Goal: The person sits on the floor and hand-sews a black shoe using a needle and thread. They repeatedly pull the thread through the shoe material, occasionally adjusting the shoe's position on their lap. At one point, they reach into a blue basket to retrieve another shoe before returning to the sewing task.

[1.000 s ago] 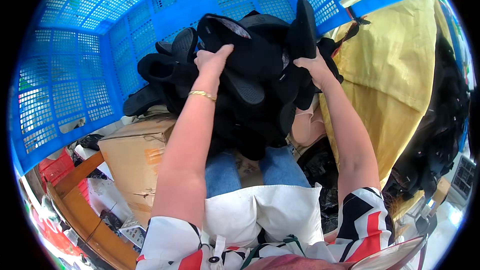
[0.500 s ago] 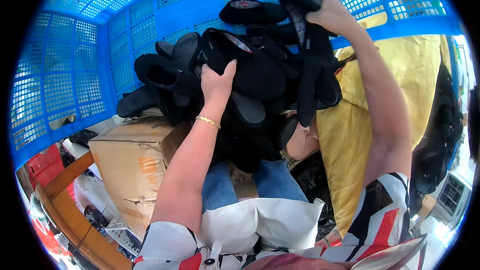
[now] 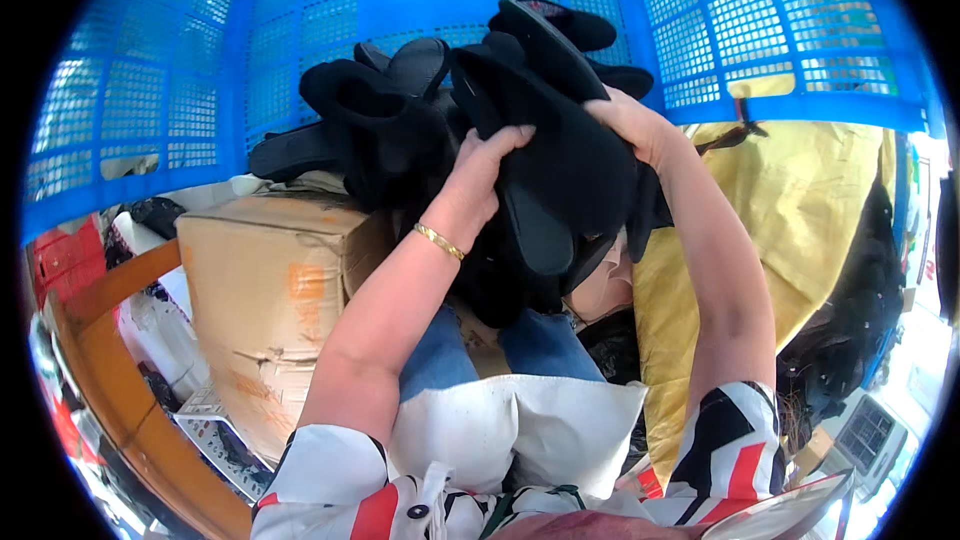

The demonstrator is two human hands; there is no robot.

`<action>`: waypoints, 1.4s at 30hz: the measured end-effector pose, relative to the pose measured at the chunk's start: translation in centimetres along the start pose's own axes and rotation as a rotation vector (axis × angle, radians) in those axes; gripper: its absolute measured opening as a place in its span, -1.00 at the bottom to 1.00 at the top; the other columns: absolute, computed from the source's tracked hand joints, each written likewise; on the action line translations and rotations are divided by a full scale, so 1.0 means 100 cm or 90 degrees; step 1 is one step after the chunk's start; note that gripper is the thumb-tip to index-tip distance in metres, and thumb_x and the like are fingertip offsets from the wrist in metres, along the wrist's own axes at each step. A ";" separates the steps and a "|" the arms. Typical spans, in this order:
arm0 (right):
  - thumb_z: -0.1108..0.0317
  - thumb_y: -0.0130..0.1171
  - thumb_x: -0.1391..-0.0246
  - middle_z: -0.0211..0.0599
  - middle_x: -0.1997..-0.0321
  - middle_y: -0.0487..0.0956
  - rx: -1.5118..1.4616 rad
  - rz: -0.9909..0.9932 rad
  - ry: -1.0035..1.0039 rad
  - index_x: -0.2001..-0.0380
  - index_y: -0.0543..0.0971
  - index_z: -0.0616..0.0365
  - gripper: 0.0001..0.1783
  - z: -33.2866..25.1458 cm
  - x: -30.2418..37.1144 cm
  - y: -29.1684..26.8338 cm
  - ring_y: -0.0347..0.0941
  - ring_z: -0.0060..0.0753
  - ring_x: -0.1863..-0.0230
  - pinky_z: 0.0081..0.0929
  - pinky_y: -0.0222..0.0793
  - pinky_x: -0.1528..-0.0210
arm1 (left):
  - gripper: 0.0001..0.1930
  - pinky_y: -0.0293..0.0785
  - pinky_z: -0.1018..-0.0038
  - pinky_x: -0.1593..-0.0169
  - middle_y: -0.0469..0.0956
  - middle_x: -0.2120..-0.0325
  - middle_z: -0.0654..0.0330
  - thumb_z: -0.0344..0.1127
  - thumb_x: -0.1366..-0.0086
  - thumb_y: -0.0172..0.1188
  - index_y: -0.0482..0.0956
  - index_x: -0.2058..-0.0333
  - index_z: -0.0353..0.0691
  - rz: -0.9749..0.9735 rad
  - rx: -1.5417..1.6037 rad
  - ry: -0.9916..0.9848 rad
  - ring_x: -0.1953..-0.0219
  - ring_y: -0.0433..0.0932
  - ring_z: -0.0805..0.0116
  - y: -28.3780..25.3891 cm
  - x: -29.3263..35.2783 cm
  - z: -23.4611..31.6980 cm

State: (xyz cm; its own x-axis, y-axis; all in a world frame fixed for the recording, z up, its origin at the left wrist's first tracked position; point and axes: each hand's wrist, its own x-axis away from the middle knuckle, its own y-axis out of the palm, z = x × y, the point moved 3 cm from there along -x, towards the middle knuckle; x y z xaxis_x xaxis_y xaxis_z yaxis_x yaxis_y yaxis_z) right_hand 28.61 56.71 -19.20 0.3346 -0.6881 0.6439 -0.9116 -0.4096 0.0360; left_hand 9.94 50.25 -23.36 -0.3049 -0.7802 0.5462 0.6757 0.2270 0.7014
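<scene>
A bundle of black slip-on shoes (image 3: 565,155) with dark soles is held between my two hands in front of the crate. My left hand (image 3: 475,175), with a gold bracelet at the wrist, is closed on the near left side of the bundle, thumb on top. My right hand (image 3: 635,128) grips the bundle's right side; its fingers are partly hidden behind the shoes. More black shoes (image 3: 370,105) lie piled to the left, and another black shoe (image 3: 580,28) rests behind the bundle. How many shoes each hand holds is hidden.
A large blue perforated crate (image 3: 205,90) surrounds the pile at the back. To the left stand a cardboard box (image 3: 255,260) and a curved wooden frame (image 3: 150,400). A yellow sack (image 3: 780,200) lies on the right. White cloth (image 3: 510,430) covers my lap.
My right hand has come down and inward from the upper right, bringing its shoes against those at my left hand. My left hand has shifted right with its shoes.
</scene>
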 end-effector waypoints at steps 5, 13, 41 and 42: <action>0.35 0.16 0.04 -0.16 0.00 0.53 0.036 0.003 -0.062 -0.22 0.33 0.28 -0.31 -0.065 0.098 0.060 0.50 -0.33 0.08 -0.44 0.44 0.02 | -0.56 0.57 0.27 -0.01 0.61 0.15 0.01 -0.48 -0.13 0.25 0.46 -0.02 -0.40 -0.146 0.031 0.121 0.12 0.63 0.16 0.034 0.100 0.051; 0.35 0.22 0.08 -0.08 -0.13 0.50 0.176 0.003 -0.297 -0.23 0.32 0.34 -0.25 -0.146 0.215 0.212 0.44 -0.22 -0.12 -0.39 0.30 -0.20 | -0.33 0.50 0.29 -0.11 0.54 0.06 0.01 -0.48 -0.04 0.30 0.29 -0.16 -0.43 0.018 -0.038 0.339 0.02 0.56 0.18 0.031 0.309 0.124; -0.23 0.25 0.05 0.26 -0.29 0.29 0.702 -0.070 -0.493 -0.29 0.20 0.34 0.05 -0.034 0.181 0.490 0.23 0.16 -0.32 -0.13 0.20 -0.30 | -0.61 0.51 0.45 0.31 0.53 0.23 0.15 -0.24 -0.21 0.22 0.48 0.02 -0.28 0.592 -0.100 0.231 0.28 0.51 0.35 -0.293 0.514 0.015; -0.24 0.24 0.03 0.25 -0.30 0.28 0.709 -0.037 -0.553 -0.29 0.20 0.35 0.04 -0.021 0.175 0.487 0.21 0.15 -0.33 -0.12 0.18 -0.32 | -0.60 0.51 0.46 0.32 0.53 0.22 0.15 -0.24 -0.20 0.23 0.48 0.01 -0.28 0.579 -0.091 0.221 0.29 0.51 0.36 -0.296 0.514 0.013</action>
State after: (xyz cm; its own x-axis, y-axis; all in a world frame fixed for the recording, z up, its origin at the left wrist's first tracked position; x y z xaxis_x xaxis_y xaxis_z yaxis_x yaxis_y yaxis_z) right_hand -10.44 25.99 -4.55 0.7754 -0.6311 -0.0206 -0.3649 -0.4212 -0.8304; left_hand -26.65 4.19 -15.45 0.5705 -0.4757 0.6695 0.6369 0.7710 0.0051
